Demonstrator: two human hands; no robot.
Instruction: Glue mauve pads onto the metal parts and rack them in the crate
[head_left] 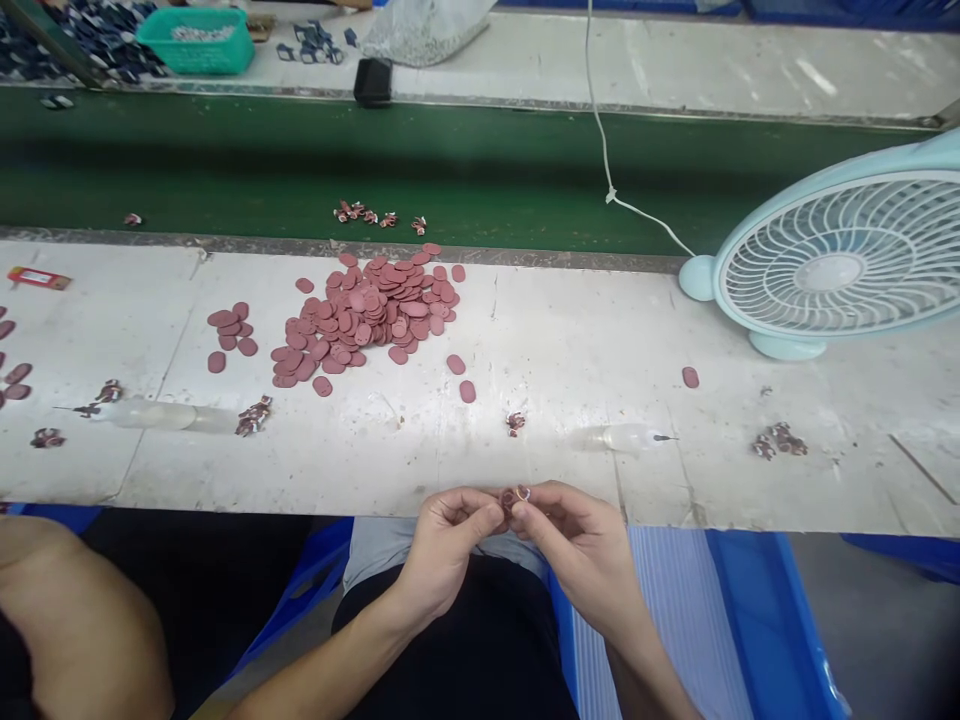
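Observation:
My left hand (442,545) and my right hand (581,545) meet at the near edge of the white worktable (570,350), above my lap. Together their fingertips pinch a small reddish-brown piece with a little metal ring (515,497). Which hand bears it more I cannot tell. A big pile of reddish-brown oval discs (371,310) lies on the table ahead, with a smaller cluster (231,330) to its left. One small finished piece (514,422) lies just beyond my hands.
A light blue fan (832,265) stands at the right, its white cord (604,150) crossing the green conveyor belt (480,165). Two clear glue bottles (150,414) (622,437) lie on the table. Another person's arm (75,620) is at the lower left. A green basket (196,40) sits far left.

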